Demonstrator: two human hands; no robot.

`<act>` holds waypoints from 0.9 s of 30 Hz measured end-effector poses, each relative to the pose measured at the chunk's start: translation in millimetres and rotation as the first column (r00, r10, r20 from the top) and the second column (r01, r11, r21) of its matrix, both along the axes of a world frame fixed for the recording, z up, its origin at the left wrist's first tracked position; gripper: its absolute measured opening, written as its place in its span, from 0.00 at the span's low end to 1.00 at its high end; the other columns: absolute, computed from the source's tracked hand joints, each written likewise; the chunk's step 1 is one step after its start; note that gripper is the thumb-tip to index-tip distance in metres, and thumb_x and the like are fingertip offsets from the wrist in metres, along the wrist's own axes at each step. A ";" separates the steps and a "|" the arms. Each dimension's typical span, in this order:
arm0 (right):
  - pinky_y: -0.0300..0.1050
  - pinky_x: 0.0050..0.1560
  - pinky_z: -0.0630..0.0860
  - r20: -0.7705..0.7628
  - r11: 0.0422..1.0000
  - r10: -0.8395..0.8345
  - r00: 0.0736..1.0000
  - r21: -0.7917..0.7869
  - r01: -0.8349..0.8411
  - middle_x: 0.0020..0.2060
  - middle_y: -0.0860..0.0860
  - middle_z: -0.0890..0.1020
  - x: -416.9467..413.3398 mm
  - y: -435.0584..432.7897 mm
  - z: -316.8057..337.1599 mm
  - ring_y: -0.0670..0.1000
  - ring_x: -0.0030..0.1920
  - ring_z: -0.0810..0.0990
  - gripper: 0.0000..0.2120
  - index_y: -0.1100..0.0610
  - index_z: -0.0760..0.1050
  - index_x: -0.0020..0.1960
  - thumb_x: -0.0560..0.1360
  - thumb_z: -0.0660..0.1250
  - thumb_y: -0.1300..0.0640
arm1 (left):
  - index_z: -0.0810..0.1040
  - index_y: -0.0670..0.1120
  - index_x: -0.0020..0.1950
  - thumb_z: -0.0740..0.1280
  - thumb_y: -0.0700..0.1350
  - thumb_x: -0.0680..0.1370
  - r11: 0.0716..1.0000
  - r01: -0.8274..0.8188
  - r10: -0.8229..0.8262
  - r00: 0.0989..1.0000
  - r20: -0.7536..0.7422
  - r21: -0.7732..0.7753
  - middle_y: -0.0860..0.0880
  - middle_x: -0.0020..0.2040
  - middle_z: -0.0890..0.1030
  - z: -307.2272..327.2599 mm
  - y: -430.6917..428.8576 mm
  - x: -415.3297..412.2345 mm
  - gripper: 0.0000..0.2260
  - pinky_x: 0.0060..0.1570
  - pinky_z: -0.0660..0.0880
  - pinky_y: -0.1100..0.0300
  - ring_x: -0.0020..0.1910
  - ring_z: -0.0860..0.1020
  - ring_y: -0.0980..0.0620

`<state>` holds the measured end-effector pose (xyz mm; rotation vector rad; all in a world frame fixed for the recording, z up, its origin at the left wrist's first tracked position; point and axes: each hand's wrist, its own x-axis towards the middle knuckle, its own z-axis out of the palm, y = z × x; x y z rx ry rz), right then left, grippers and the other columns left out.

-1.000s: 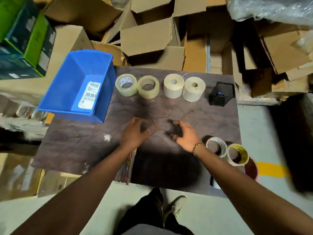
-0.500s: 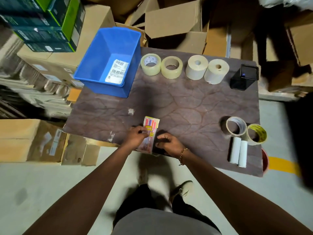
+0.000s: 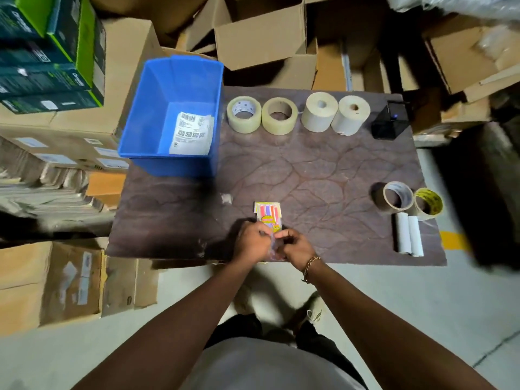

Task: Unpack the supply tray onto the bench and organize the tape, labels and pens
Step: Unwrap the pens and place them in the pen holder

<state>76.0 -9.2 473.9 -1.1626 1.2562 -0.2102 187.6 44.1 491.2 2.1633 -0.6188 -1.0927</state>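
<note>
1. Both my hands are low in the middle of the frame, at the near edge of the bench (image 3: 309, 170). My left hand (image 3: 251, 243) and right hand (image 3: 296, 247) are both pinched onto the bottom end of a pack of pens (image 3: 268, 218), fingers curled around the plastic. There's a gold bracelet (image 3: 310, 266) on my right wrist.
2. The pen pack lies flat on the bench with its top end pointing away from me, coloured pens showing through the wrapper. Can't read the print on it, too blurry.
3. Lower right of the bench: two mostly used tape rolls, a brownish one (image 3: 395, 197) and one with yellow print (image 3: 428, 203), touching each other. Just below them two white label rolls (image 3: 409, 234) lie side by side.
4. Along the top edge of the bench, a neat row: two clear tape rolls (image 3: 261, 115) next to each other, then two fat cream rolls (image 3: 334, 113) to their right, all lying flat.
5. Far upper right corner of the bench has a small black box (image 3: 389, 123) with a tiny blue light.
6. Upper left: the blue supply tray (image 3: 146, 128), hanging partly off the bench's left edge, with only a printed shipping label (image 3: 191, 133) inside.
7. Cardboard boxes (image 3: 261, 38) are piled all around the top and left of the frame.
</note>
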 end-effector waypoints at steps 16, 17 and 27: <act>0.48 0.48 0.76 -0.406 0.528 0.154 0.901 -0.737 -0.422 0.51 0.54 0.79 -2.8 -64.8 119.6 0.56 0.48 0.79 0.10 0.56 0.78 0.50 0.70 0.66 0.63 | 0.77 0.54 0.64 0.64 0.46 0.81 0.960 -0.098 -0.097 0.760 -0.642 -0.261 0.53 0.46 0.80 108.2 -76.8 13.7 0.13 0.51 0.71 0.57 0.43 0.76 0.55; 0.49 0.47 0.77 -0.526 0.412 0.207 0.825 -0.718 -0.561 0.54 0.53 0.77 -0.2 -65.3 127.4 0.58 0.49 0.78 0.12 0.54 0.77 0.52 0.70 0.65 0.61 | 0.78 0.55 0.61 0.64 0.48 0.80 0.962 -0.112 -0.093 0.722 -0.685 -0.249 0.53 0.41 0.78 111.3 -81.2 15.7 0.10 0.47 0.71 0.58 0.38 0.75 0.56; 0.41 0.43 0.77 0.317 0.960 0.027 0.948 -0.272 0.064 0.45 0.53 0.85 -5.7 -81.1 183.1 0.50 0.46 0.82 0.13 0.56 0.77 0.53 0.75 0.62 0.70 | 0.75 0.40 0.64 0.55 0.31 0.78 0.896 -0.336 -0.025 0.615 -0.788 -0.290 0.39 0.52 0.82 124.9 -91.9 35.5 0.18 0.46 0.79 0.48 0.44 0.82 0.42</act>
